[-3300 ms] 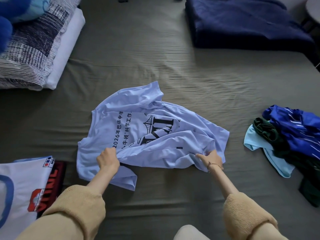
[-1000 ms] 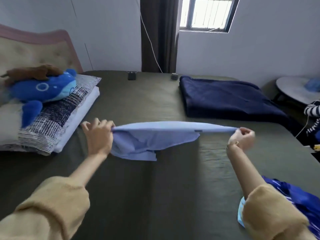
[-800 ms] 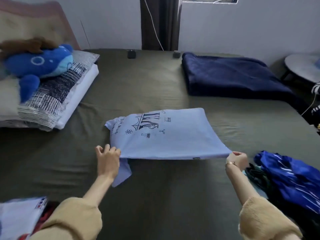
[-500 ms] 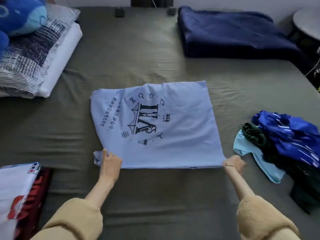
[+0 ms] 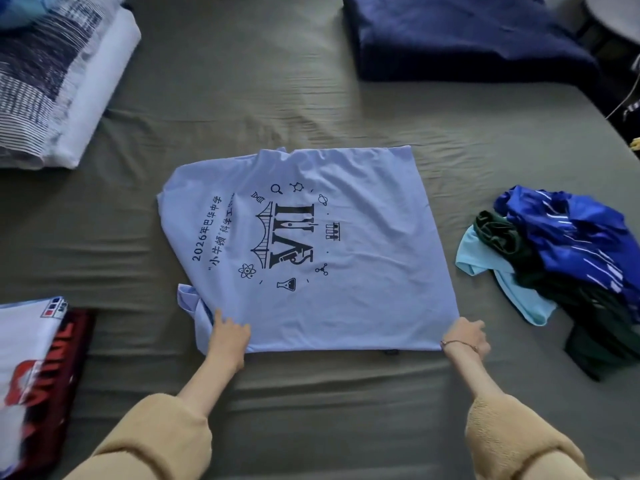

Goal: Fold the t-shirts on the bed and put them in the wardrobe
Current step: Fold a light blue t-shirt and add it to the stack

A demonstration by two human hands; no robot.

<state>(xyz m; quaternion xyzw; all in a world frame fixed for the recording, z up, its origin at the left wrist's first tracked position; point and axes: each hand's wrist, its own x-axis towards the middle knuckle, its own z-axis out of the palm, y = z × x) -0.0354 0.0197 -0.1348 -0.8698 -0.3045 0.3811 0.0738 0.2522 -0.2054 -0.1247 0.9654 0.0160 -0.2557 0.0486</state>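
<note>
Head view: a grey-green bed sheet (image 5: 311,81) holds pillows (image 5: 62,81), a navy blanket (image 5: 467,39) and the light blue t-shirt (image 5: 363,271). Left hand (image 5: 227,336) rests flat on its hem; right hand (image 5: 465,336) pinches the corner.

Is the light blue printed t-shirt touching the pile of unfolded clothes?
Apart. The head view shows bare bed sheet between the light blue t-shirt and the pile.

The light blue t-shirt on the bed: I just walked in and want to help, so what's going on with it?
A person is laying the light blue t-shirt flat on the bed, print side up, ready to fold. The left hand rests on its near left corner and the right hand is at the near right corner. It is not yet folded. A heap of unfolded shirts waits on the right, and folded shirts lie at the left.
</note>
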